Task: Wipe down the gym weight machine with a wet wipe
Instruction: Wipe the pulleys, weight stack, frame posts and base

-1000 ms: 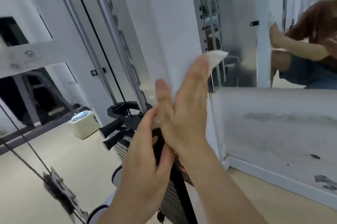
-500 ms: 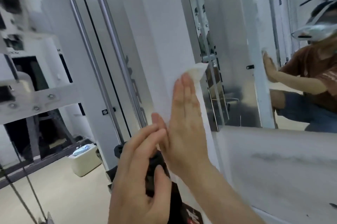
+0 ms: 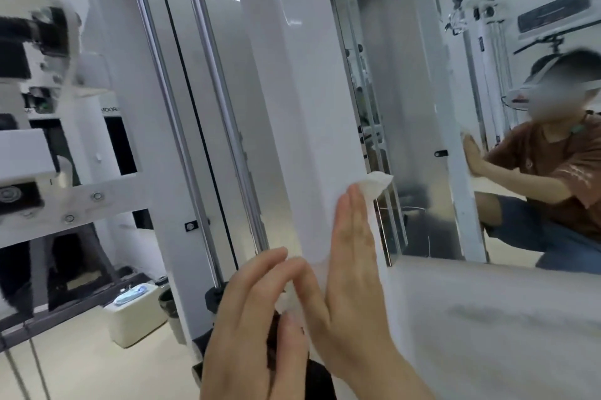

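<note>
The weight machine's white upright column runs up the middle of the view. My right hand lies flat against its right edge with straight fingers and presses the white wet wipe onto it. A corner of the wipe sticks out past my fingertips. My left hand is just left of it, fingers nearly straight, their tips by my right thumb. A black part of the machine shows behind its thumb; no grip on it is visible.
Two chrome guide rods and a black cable run beside the column on the left. A wall mirror on the right reflects me crouching. A white box sits on the floor at lower left.
My right hand has slid the wipe up the column, and my left hand has risen with it. The view has tilted upward, so the black handles at the bottom have dropped out of sight.
</note>
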`<state>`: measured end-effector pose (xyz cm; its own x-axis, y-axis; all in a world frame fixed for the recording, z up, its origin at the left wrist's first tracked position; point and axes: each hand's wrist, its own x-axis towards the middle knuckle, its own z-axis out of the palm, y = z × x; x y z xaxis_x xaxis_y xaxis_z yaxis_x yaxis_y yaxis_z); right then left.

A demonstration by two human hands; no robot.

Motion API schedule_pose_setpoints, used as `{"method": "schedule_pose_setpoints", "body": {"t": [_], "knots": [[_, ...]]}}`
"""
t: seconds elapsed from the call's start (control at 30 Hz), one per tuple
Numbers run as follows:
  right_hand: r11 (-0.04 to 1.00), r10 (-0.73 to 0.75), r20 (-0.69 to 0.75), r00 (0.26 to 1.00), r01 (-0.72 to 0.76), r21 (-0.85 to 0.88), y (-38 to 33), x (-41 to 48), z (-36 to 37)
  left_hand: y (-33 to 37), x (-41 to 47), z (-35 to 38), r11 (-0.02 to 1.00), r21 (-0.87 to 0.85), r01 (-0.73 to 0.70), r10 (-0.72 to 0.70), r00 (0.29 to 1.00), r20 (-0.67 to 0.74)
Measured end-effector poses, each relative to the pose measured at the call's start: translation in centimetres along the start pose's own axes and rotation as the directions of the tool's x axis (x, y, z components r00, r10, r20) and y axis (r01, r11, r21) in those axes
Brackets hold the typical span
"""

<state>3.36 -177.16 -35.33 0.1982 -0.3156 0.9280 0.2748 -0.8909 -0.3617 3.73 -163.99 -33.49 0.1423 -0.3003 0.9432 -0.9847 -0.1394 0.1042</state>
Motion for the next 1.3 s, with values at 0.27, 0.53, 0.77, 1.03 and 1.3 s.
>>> {"method": "schedule_pose_setpoints", "body": {"t": [0.27, 0.53, 0.77, 1.03, 1.3], "knots": [[0.814, -0.406, 0.135, 0.904, 0.425, -0.397, -1.8, 8.9, -1.5, -0.2, 0.6, 1.2, 0.979, -0.177, 0.097, -0.11, 0.992, -0.065], [-0.02, -0.289, 0.944, 0.157, 0.985, -0.17, 2.7, 1.4, -6.4, -1.2, -2.0, 0.9, 0.996, -0.087, 0.038, -0.046, 0.994, -0.097], [0.09, -0.358, 0.687, 0.632, 0.756, -0.649, -4.5, 16.3, -4.7, -2.3, -0.2, 1.1, 0.982, -0.166, 0.089, -0.117, 0.98, -0.162], [0.071, -0.37, 0.9, 0.232, 0.973, -0.222, -1.9, 12.4, -4.7, -1.8, 7.0, 0.5, 0.911, -0.382, 0.153, -0.217, 0.968, -0.129], [0.508, -0.694, 0.395, 0.602, 0.798, -0.325, 0.3, 12.5, -6.2, -1.0, 11.4, 2.7, 0.666, -0.647, 0.372, -0.331, 0.924, 0.191]]}}
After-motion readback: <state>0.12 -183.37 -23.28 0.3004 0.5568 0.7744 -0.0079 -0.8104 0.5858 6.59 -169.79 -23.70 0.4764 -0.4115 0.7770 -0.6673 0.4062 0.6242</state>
